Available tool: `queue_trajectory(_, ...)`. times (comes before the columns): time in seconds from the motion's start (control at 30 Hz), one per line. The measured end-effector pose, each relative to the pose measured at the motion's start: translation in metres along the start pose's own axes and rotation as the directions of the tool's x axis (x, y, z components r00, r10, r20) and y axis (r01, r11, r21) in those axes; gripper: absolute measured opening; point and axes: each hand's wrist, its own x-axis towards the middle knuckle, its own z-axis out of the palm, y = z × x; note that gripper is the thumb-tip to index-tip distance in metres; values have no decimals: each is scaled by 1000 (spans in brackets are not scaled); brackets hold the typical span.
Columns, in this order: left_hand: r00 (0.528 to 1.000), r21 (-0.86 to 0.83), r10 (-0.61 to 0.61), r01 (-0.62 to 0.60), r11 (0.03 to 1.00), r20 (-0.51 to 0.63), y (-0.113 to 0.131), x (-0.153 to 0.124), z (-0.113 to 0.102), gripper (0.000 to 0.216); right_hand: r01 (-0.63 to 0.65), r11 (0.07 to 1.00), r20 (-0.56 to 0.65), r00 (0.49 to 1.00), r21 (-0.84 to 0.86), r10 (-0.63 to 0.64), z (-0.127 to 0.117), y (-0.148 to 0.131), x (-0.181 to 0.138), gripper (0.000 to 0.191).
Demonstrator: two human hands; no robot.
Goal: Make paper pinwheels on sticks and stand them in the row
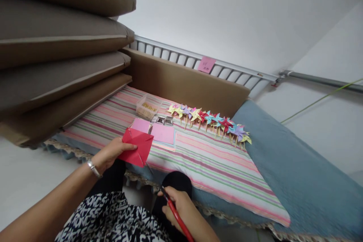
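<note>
My left hand [112, 153] pinches a folded red paper square [136, 145] by its left edge, holding it just above the near edge of the striped cloth [204, 162]. My right hand [181, 206] is lower, near my lap, with its fingers closed round a red-handled tool [177, 215] that looks like scissors or a pen. Pink paper sheets [162, 133] lie on the cloth just behind the red paper. A row of several coloured paper pinwheels on sticks [210, 119] lies further back.
A clear plastic box of small wooden sticks [146, 107] and a small metal object [164, 120] sit near the pink sheets. Stacked brown cushions [56, 45] loom on the left. A brown board [184, 81], a white railing with a pink note [206, 64] and a blue blanket [283, 166] border the cloth.
</note>
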Motion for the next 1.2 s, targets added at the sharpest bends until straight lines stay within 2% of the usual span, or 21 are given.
queue_trajectory(0.07, 1000, 21, -20, 19, 1000, 22, 0, 2, -6, 35, -10, 1000, -14, 1000, 29, 10, -9, 6, -4, 43)
queue_trajectory(0.17, 995, 60, -59, 54, 997, 85, -3, 3, -6, 32, 85, 996, -126, 989, 30, -80, -24, 6, -3, 47)
queue_trajectory(0.27, 976, 118, -106, 84, 989, 193, -9, 1, 3, 30, 150, 988, -276, 951, 23, -138, -38, -8, 8, 44)
queue_trajectory(0.33, 957, 168, -127, 85, 982, 262, -13, -1, 12, 28, 184, 979, -331, 933, 93, -144, -42, -21, 20, 45)
queue_trajectory(0.47, 922, 207, -128, 53, 977, 367, -16, -5, 26, 29, 270, 934, -323, 928, 235, -187, -37, -42, 48, 48)
queue_trajectory(0.6, 908, 153, -128, 72, 986, 398, -9, -7, 23, 26, 275, 871, -300, 941, 407, -157, -23, -47, 64, 45)
queue_trajectory(0.7, 933, -49, -26, 47, 998, 359, -9, -8, 15, 22, 334, 768, -391, 912, 546, -119, -13, -44, 68, 40)
queue_trajectory(0.8, 962, -271, 54, 22, 962, 269, -21, -11, 18, 21, 402, 704, -498, 863, 585, -78, -4, -42, 71, 40)
queue_trajectory(0.97, 990, -365, 42, 10, 931, 134, -47, -15, 43, 26, 442, 736, -615, 787, 513, -44, 11, -46, 79, 36)
queue_trajectory(1.07, 999, -351, 42, -37, 936, 8, -46, -15, 48, 30, 435, 753, -592, 803, 494, -76, 15, -46, 81, 37)
queue_trajectory(1.2, 994, -259, 87, -99, 961, -60, -35, -10, 31, 34, 306, 830, -444, 892, 466, -80, 13, -33, 70, 47)
